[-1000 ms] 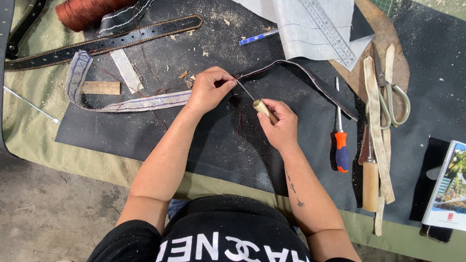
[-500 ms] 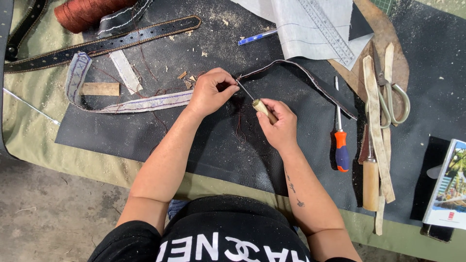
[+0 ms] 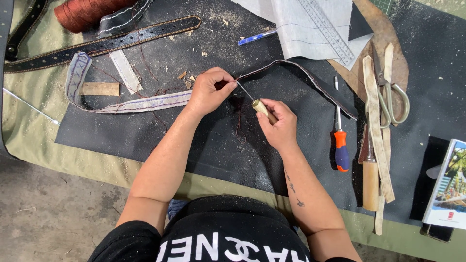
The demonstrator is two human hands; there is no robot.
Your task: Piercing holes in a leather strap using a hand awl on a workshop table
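Note:
My left hand [image 3: 209, 90] pinches a long leather strap [image 3: 145, 103] on a black mat [image 3: 194, 140], fingers closed on the strap near its middle. The strap's pale stitched side runs left and loops back, while its dark side [image 3: 310, 80] curves off to the right. My right hand [image 3: 279, 125] grips a wooden-handled awl [image 3: 259, 107], whose thin metal point reaches up to the strap at my left fingertips. Dark red thread [image 3: 240, 121] trails loosely on the mat below the hands.
A black belt [image 3: 111, 41] and a reddish thread spool [image 3: 82, 12] lie at the top left. A blue pen [image 3: 257, 37], a ruler on pale paper [image 3: 325, 29], scissors [image 3: 388, 92], an orange-handled screwdriver [image 3: 341, 145], a wooden-handled tool [image 3: 370, 179] and a booklet [image 3: 449, 189] lie at the right.

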